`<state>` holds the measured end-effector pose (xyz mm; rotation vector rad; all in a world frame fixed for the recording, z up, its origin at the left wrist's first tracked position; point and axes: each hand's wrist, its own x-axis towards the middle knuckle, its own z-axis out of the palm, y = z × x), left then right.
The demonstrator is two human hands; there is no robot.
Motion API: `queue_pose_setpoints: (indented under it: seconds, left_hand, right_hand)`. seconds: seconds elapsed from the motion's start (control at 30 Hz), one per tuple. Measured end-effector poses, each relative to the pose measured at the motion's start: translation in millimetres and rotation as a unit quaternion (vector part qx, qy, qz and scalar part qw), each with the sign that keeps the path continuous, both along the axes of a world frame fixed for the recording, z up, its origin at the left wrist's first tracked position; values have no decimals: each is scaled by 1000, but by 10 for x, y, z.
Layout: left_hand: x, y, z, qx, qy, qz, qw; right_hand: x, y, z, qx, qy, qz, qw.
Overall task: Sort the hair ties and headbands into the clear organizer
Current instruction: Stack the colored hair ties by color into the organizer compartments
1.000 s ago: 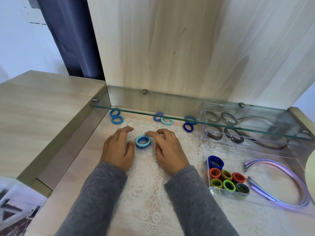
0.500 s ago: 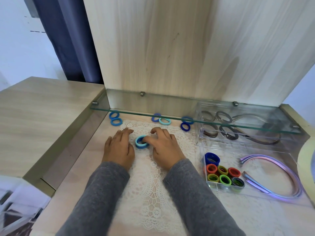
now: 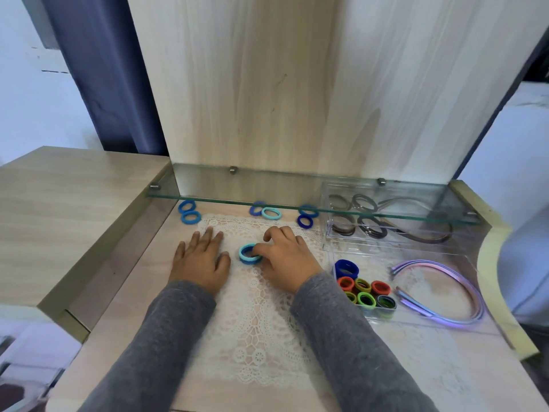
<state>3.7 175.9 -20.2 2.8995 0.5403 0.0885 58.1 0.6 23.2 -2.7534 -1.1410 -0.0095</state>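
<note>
A small stack of light-blue and blue hair ties (image 3: 248, 254) lies on the lace mat between my hands. My right hand (image 3: 288, 257) pinches its right side with thumb and curled fingers. Flat on the mat to the left lies my left hand (image 3: 202, 260), a little apart from the stack and holding nothing. More blue hair ties lie loose under the glass shelf: a pair at the left (image 3: 188, 214), a pair in the middle (image 3: 267, 212), a pair further right (image 3: 306, 218). The clear organizer (image 3: 416, 318) at the right holds coloured hair ties (image 3: 367, 292) and purple headbands (image 3: 463, 281).
A second clear tray (image 3: 335, 233) behind the organizer holds dark hair ties and a brown headband (image 3: 427, 236). The low glass shelf (image 3: 297, 191) overhangs the back of the desk. A raised wooden surface (image 3: 74, 203) borders the left side. The lace mat (image 3: 255, 322) covers the middle.
My left hand has drawn back to the left, away from the stack of blue ties. My right hand's thumb and fingers have closed on the stack.
</note>
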Motion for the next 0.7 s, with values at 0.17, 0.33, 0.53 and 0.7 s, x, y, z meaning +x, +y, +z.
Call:
queue_pose_setpoints:
  seconds: [0.17,0.33,0.53,0.7]
  left_hand:
    - [-13,-1,18,11,2,-3,1000]
    - [-59,-70,133,92,-27,22,995]
    - [-151,-248,239,135,-56,-80,986]
    - [-213,-511,233,37,-65,-131,988]
  right_hand:
    - [-60,-116,73,-15,4,-4,1000]
    - [-110,-201,108,-31,-7,-1,1000]
    - [-156,-266,128,-24,-34,3,999]
    - [-209,-330,150,-16,-64,8,998]
